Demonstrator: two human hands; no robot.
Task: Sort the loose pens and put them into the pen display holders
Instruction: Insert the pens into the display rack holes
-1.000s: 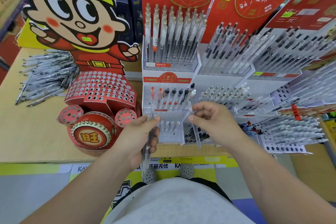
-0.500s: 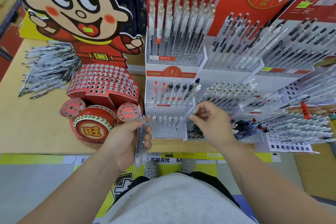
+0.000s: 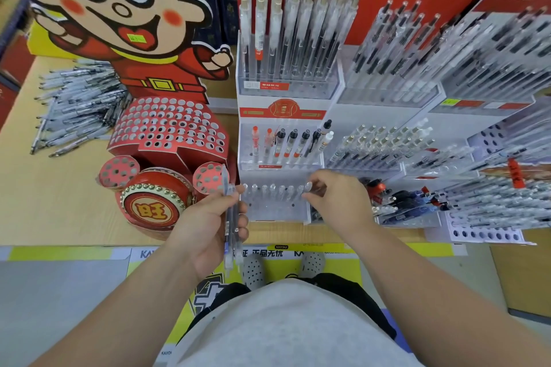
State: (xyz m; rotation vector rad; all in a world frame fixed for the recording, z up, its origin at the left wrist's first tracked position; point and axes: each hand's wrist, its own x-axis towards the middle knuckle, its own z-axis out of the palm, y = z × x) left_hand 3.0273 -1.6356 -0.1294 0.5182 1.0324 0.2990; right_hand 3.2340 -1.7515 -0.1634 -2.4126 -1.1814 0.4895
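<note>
Wooden surface [image 3: 59,202], seen from above, carrying the pen displays. Far left: a red cartoon-figure cardboard holder [image 3: 167,128] with a perforated skirt, its holes showing no pens. Centre and right: tiered clear pen display holders [image 3: 286,89], with upright pens in the far and middle tiers. The nearest tier [image 3: 277,211] bears a single row of clear pens along its far edge. Far left on the surface lies a pile of loose pens [image 3: 77,104], well apart from both hands. The left hand [image 3: 208,226] is held over the near edge of the surface, just left of the nearest tier; its fingers [image 3: 244,220] are curled round a bundle of clear pens [image 3: 231,217], which stands roughly upright. The right hand [image 3: 337,202] is at the right end of that row — thumb and forefinger pinch the top of one clear pen [image 3: 308,188], the other fingers loosely curled. Whether its tip sits in a hole cannot be told.
</note>
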